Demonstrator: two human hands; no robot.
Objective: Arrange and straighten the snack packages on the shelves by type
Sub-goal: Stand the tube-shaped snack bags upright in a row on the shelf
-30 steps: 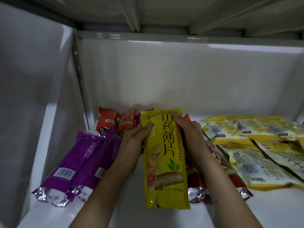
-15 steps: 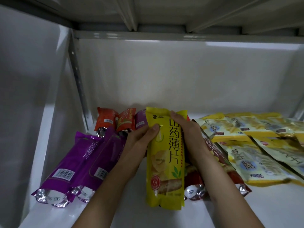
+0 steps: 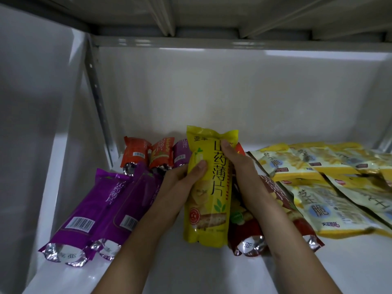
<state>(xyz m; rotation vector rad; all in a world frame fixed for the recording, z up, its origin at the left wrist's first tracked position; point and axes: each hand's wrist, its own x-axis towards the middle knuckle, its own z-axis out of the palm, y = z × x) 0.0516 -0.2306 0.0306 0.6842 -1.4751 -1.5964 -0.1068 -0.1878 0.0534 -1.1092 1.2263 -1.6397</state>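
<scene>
From my head camera, I grip a long yellow snack package [image 3: 209, 187] with both hands: my left hand [image 3: 182, 183] curls round its left edge, thumb on the front, and my right hand [image 3: 241, 168] wraps its right edge near the top. The package carries large dark Chinese characters and pictured chips, and its lower end rests on the white shelf [image 3: 212, 270]. Purple packages [image 3: 101, 211] lie to its left, orange packages [image 3: 146, 153] behind them, a dark red package [image 3: 248, 236] just beside on the right, and pale yellow bags [image 3: 318, 200] farther right.
</scene>
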